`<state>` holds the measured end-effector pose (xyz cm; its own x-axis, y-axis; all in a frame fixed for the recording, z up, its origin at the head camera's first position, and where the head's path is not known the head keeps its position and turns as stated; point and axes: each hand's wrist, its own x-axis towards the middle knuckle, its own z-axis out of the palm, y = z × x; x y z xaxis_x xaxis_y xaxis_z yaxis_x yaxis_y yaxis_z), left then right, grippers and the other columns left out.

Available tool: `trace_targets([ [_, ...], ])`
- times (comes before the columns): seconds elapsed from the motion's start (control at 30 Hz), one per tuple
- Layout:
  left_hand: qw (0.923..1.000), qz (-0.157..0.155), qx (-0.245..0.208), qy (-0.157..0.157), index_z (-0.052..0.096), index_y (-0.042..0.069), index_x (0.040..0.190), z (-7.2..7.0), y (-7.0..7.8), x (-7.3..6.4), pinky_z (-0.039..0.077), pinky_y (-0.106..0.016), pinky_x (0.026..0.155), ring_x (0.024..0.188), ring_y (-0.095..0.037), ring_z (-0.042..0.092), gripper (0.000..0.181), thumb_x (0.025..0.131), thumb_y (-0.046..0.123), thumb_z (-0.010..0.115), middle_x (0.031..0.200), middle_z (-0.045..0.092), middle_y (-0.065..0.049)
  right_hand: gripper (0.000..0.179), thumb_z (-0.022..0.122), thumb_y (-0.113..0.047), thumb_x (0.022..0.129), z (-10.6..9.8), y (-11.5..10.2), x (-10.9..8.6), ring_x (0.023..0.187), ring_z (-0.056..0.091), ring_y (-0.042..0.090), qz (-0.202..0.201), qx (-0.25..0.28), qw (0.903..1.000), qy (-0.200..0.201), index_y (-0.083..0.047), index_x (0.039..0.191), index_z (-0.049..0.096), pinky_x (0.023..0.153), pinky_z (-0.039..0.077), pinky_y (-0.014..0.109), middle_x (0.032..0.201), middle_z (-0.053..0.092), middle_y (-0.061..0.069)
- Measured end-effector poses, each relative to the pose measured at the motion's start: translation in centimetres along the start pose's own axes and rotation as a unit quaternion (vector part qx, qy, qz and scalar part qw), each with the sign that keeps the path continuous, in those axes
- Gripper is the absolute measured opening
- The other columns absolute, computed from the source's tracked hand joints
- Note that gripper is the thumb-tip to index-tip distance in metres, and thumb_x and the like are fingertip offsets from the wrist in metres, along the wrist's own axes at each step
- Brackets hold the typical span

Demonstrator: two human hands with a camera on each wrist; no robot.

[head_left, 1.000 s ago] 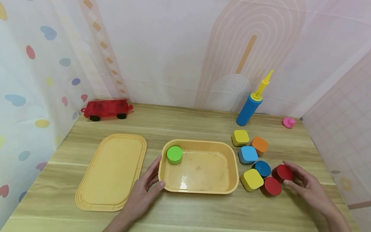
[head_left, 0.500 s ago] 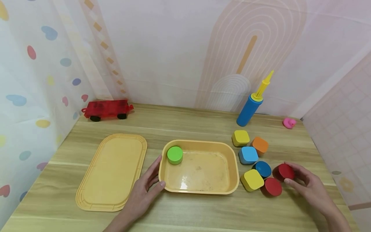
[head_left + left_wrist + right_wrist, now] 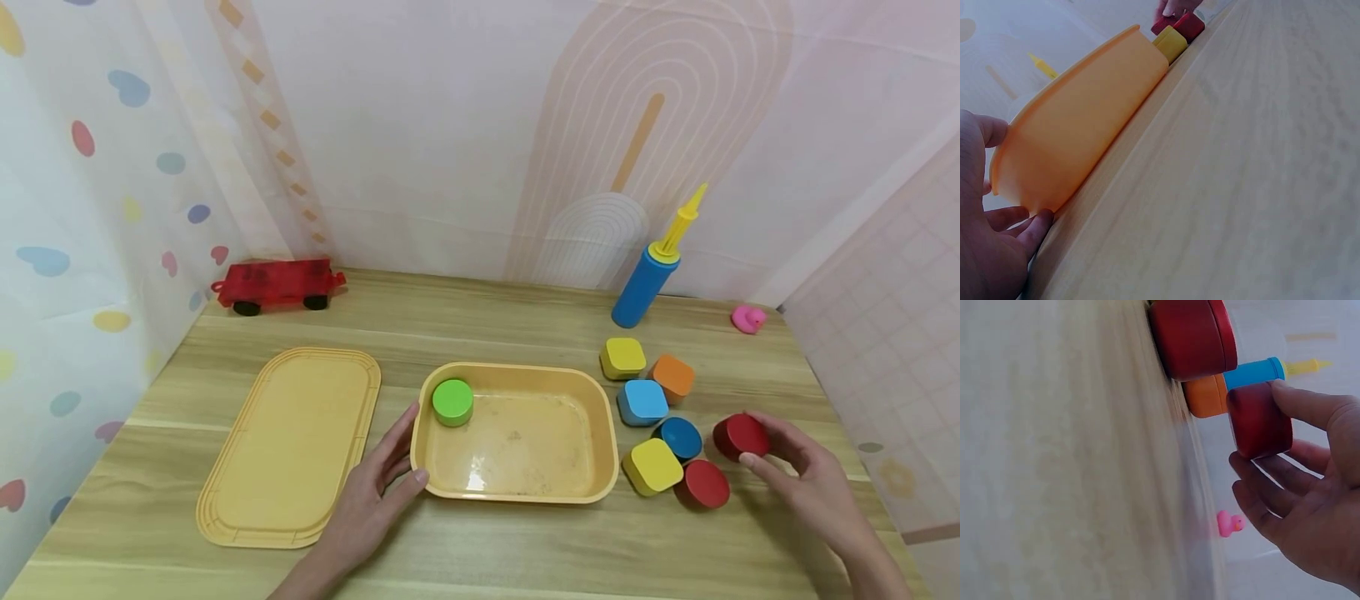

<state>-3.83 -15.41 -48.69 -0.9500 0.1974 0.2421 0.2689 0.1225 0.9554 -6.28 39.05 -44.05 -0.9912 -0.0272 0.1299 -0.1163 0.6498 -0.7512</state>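
My right hand (image 3: 810, 487) pinches a red round block (image 3: 740, 437) between thumb and fingers. In the right wrist view this block (image 3: 1261, 420) hangs a little above the table. My left hand (image 3: 367, 492) holds the left end of a yellow-orange plastic box (image 3: 517, 497), thumb at its near corner and fingers along the end wall. Inside the box, at its far left corner, sits a green round block (image 3: 453, 402). Another red round block (image 3: 706, 484) stands by the right hand, beside a yellow square block (image 3: 653, 467) and a dark blue round block (image 3: 679, 438).
A flat yellow-orange lid (image 3: 292, 446) lies left of the box. Light blue (image 3: 642, 402), orange (image 3: 672, 378) and yellow (image 3: 623, 357) square blocks stand right of it. Behind are a red toy wagon (image 3: 276, 283), a blue pump (image 3: 645, 287) and a pink duck (image 3: 748, 318).
My right hand has picked the red round block up off the table and moved it slightly up and to the right, away from the other red block. The left hand and the box have stayed put.
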Motion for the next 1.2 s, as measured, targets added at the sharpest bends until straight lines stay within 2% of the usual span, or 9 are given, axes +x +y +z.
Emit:
trace_targets([
  [0.33,1.0000,0.002,0.000,-0.002,0.035,0.013,0.175,0.0,-0.1,0.0,0.052,-0.019,0.116,0.148,-0.016,0.057,0.076,0.108,-0.002,0.066,0.174,0.040,-0.023,0.058,0.082,0.002,0.099,0.2,-1.9,0.2,0.108,0.059,-0.015,-0.003,-0.012,0.9995,0.030,0.011,0.151,0.058,0.092,0.048,-0.001,0.121,0.061,-0.039],
  [0.67,1.0000,0.001,-0.002,-0.001,0.034,0.013,0.175,0.0,0.0,0.0,0.053,-0.019,0.116,0.147,-0.016,0.058,0.076,0.108,-0.003,0.066,0.175,0.040,-0.022,0.059,0.083,0.005,0.096,1.0,-5.5,0.5,0.109,0.061,-0.013,-0.023,0.001,0.9986,0.048,0.007,0.151,0.061,0.094,0.048,-0.001,0.125,0.062,-0.037],
  [1.07,1.0000,0.001,-0.001,-0.002,0.034,0.014,0.176,0.0,0.0,0.1,0.053,-0.019,0.116,0.148,-0.017,0.057,0.076,0.108,-0.002,0.066,0.175,0.039,-0.021,0.062,0.087,-0.001,0.096,2.9,-8.7,0.9,0.113,0.061,-0.008,-0.041,0.004,0.9986,0.033,-0.003,0.153,0.063,0.099,0.044,0.000,0.129,0.062,-0.032],
  [1.2,1.0000,0.001,0.000,-0.002,0.034,0.013,0.176,0.0,0.0,0.0,0.053,-0.019,0.116,0.149,-0.016,0.056,0.076,0.108,-0.002,0.066,0.175,0.039,-0.021,0.063,0.088,0.000,0.094,3.8,-9.8,1.2,0.114,0.061,-0.006,-0.060,0.007,0.9978,0.028,-0.005,0.152,0.065,0.101,0.044,0.001,0.133,0.064,-0.023],
])
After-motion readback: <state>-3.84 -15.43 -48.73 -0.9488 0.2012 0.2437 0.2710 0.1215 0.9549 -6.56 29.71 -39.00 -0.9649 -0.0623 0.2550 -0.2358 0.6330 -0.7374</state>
